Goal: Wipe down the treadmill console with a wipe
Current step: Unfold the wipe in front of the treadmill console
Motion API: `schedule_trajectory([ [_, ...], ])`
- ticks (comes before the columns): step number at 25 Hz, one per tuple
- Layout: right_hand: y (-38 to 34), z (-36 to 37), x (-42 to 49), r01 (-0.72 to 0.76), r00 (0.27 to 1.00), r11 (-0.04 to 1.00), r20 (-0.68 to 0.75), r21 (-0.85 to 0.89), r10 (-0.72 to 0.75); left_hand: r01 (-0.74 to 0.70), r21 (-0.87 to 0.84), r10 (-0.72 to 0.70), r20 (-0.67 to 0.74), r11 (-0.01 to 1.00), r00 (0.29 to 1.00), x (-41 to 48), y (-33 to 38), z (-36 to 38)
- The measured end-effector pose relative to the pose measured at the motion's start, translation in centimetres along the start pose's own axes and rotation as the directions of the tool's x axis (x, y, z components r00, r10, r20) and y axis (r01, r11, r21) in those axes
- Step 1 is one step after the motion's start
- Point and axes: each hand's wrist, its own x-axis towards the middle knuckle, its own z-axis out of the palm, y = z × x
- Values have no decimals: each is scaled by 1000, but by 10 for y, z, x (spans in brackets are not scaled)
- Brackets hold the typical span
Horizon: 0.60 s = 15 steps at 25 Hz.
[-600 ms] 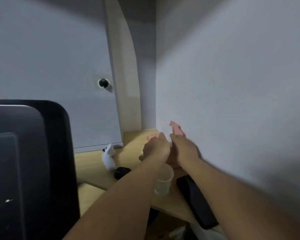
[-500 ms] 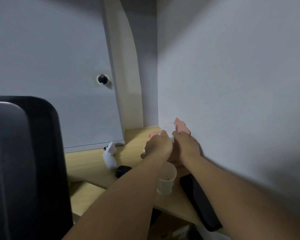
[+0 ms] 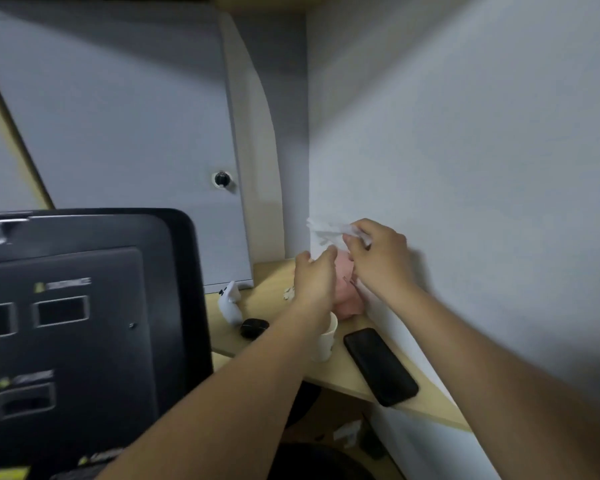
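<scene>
My right hand (image 3: 378, 258) pinches a white wipe (image 3: 326, 229) and holds it raised above a pink wipe packet (image 3: 349, 299) that lies on the wooden shelf against the right wall. My left hand (image 3: 314, 277) rests on the packet, its fingers reaching toward the wipe; how it grips the packet is hidden. The black treadmill console (image 3: 80, 327) fills the lower left, seen from its back side with rectangular slots and warning labels.
On the wooden shelf (image 3: 329, 375) stand a white paper cup (image 3: 326, 344), a black phone (image 3: 380, 367), a small black case (image 3: 254, 327) and a white figurine (image 3: 230, 303). A grey cupboard door with a black knob (image 3: 221, 179) is behind; a white wall on the right.
My right hand has lifted and drawn a white wipe up out of the pink packet. The view has swung left, bringing more of the console into sight.
</scene>
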Motion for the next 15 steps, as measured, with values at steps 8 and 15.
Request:
schedule_trajectory([
  [8, -132, -65, -127, 112, 983, 945, 108, 309, -152, -421, -4, 413, 202, 907, 888, -166, 32, -110],
  [15, -216, -19, -206, -9, 944, 823, 276, 569, -181, -467, -151, 427, -238, 871, 872, -241, 30, -204],
])
